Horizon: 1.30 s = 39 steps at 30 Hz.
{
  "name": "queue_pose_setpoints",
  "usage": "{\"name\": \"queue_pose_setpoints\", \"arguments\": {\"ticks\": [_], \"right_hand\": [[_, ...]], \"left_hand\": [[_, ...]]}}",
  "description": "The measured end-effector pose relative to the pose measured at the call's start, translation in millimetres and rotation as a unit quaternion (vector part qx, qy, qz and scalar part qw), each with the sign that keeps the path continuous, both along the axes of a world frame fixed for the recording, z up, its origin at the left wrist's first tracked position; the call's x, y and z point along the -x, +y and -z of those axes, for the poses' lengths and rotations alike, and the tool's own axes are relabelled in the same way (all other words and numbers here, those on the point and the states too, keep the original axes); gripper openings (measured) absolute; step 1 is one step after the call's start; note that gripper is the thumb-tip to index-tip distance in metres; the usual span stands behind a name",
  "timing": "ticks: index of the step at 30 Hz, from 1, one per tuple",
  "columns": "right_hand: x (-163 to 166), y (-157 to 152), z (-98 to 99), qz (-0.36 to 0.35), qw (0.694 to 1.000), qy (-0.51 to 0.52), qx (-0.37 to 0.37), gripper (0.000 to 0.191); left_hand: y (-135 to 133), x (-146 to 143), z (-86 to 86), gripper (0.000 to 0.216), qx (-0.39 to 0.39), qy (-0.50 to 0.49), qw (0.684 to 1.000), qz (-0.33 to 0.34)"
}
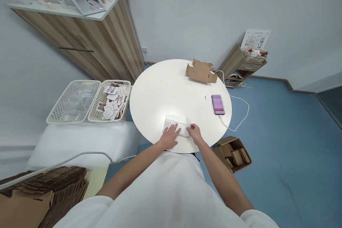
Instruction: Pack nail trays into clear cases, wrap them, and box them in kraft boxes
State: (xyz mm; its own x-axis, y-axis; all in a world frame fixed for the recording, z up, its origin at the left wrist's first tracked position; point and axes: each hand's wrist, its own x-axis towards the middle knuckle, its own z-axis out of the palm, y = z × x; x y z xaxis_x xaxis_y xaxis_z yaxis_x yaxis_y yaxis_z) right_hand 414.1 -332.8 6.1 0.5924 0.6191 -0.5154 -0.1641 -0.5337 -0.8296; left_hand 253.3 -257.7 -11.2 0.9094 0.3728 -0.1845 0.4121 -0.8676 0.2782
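Note:
A thin white wrapping sheet (175, 118), folded into a flat bundle, lies near the front edge of the round table; what is inside, if anything, is hidden. My left hand (169, 136) rests flat across its left part with the fingers spread. At its right end, my right hand (195, 133) has thumb and fingertips pinched on the sheet's edge. Toward the back of the table lies an unfolded brown cardboard box (201, 71). A phone (218, 105) with a blurred screen is to the right, with a white cable plugged in.
At left, one white basket (93, 112) holds many small printed cards, another (55, 110) clear plastic pieces. Flattened cardboard (66, 192) is stacked at lower left. A carton (237, 156) of small brown boxes stands right of the table (149, 92). The cable (247, 108) loops past the table's edge.

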Motion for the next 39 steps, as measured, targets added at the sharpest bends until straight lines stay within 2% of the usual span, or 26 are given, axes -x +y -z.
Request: {"name": "queue_pose_setpoints", "arguments": {"ticks": [4,7,10,13,15,17,20,22,25,27,30,33,35,36,37,39], "right_hand": [[15.0,17.6,-2.8,-0.079,0.994,0.078,-0.008,0.025],[18.3,23.4,-3.7,-0.099,0.988,0.118,0.008,0.028],[10.0,25.0,-6.6,-0.115,0.984,0.135,0.031,0.036],[-8.2,29.4,-13.9,-0.212,0.966,0.133,0.071,0.043],[-22.1,34.9,-20.5,-0.299,0.946,0.086,0.096,0.041],[-34.2,39.8,-26.4,-0.357,0.929,-0.025,0.099,0.037],[-43.7,36.9,-28.6,-0.359,0.905,-0.217,0.066,0.037],[-42.0,25.3,-22.7,-0.355,0.887,-0.291,0.043,0.041],[-30.0,0.6,-4.0,-0.396,0.852,-0.341,0.021,0.056],[-21.8,-12.3,10.4,-0.417,0.832,-0.367,0.013,0.058],[-20.0,-16.5,26.6,-0.414,0.823,-0.388,0.012,0.052],[-29.5,-6.3,33.5,-0.409,0.821,-0.399,0.008,0.051],[-36.3,1.3,34.9,-0.421,0.815,-0.398,0.001,0.051],[-38.6,3.9,35.4,-0.428,0.812,-0.396,-0.003,0.051],[-40.2,5.5,36.0,-0.433,0.810,-0.395,-0.006,0.051],[-41.1,6.0,37.6,-0.441,0.809,-0.390,-0.011,0.050]], "left_hand": [[-0.2,2.2,0.5,0.069,0.035,-0.029,0.998,-0.031],[-8.6,4.2,0.2,0.075,0.041,-0.070,0.995,-0.059],[-21.8,1.2,-1.9,0.079,0.038,-0.081,0.995,-0.034],[-30.7,-4.3,-3.1,0.077,0.026,-0.056,0.998,-0.019],[-31.6,-5.9,-2.6,0.072,0.013,-0.034,0.999,-0.012],[-30.1,-4.9,-1.2,0.068,0.005,-0.017,1.000,-0.008],[-29.1,-1.5,1.7,0.062,0.003,-0.002,1.000,-0.022],[-31.2,-1.2,4.1,0.060,0.009,0.003,0.999,-0.034],[-35.5,-7.6,7.1,0.062,0.022,-0.003,0.999,-0.047],[-35.1,-17.4,7.7,0.067,0.033,-0.012,0.998,-0.053],[-28.6,-36.6,6.4,0.071,0.061,-0.031,0.996,-0.054],[-25.1,-50.5,4.3,0.069,0.102,-0.061,0.990,-0.072],[-30.1,-52.2,3.5,0.065,0.129,-0.085,0.976,-0.156],[-34.4,-51.2,3.3,0.064,0.143,-0.097,0.956,-0.237],[-39.0,-49.4,3.4,0.064,0.163,-0.110,0.921,-0.337],[-45.1,-45.7,4.3,0.066,0.224,-0.136,0.803,-0.536]]}}
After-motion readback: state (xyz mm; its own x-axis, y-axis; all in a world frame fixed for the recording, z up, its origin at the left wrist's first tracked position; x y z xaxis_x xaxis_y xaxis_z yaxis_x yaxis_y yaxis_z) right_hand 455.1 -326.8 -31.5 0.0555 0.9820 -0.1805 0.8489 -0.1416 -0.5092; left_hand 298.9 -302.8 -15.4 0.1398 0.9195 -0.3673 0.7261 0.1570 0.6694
